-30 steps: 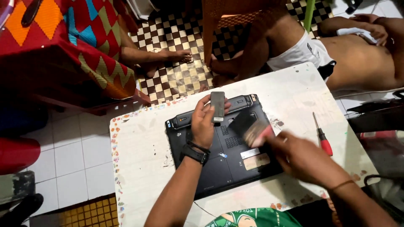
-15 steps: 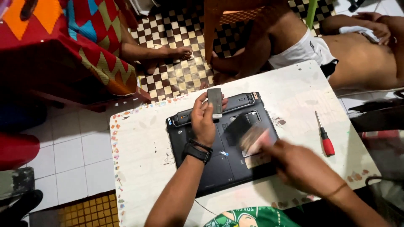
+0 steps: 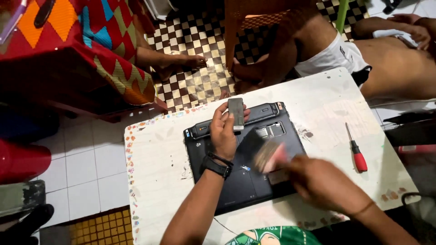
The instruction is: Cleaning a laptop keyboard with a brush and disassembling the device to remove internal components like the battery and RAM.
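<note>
L hand pinches grey cover above laptop; R hand grips blurred brush on laptop.

A laptop lies upside down in the middle of the surface. A screwdriver lies to its right, well apart.

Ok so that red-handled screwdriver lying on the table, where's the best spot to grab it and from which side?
Probably by the red handle of the screwdriver, coming straight down from above. It lies flat on the white table, thin shaft pointing away and handle nearer, with bare tabletop on both sides, so fingers could pinch the thicker handle across its width. The right hand, blurred beside the laptop, is nearest.
</note>
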